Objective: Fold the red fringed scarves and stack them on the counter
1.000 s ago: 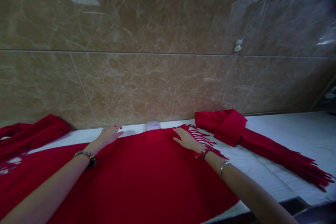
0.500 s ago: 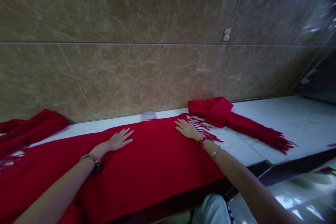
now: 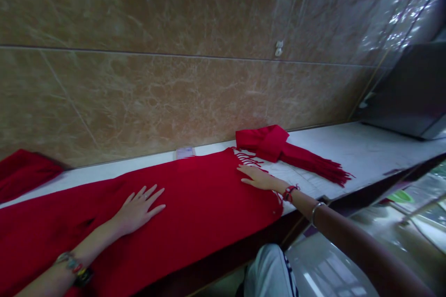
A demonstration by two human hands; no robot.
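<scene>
The spread cloth lies along the counter before the wall; a scarf lies to its right, another cloth behind its left.

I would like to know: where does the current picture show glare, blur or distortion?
Head view: bright glare at upper right, pale reflections on the polished wall; head view: the small card looks pixelated, its print unreadable; head view: the red cloth is nearly flat colour, little weave visible; head view: the extreme top-right corner falls dark.
</scene>
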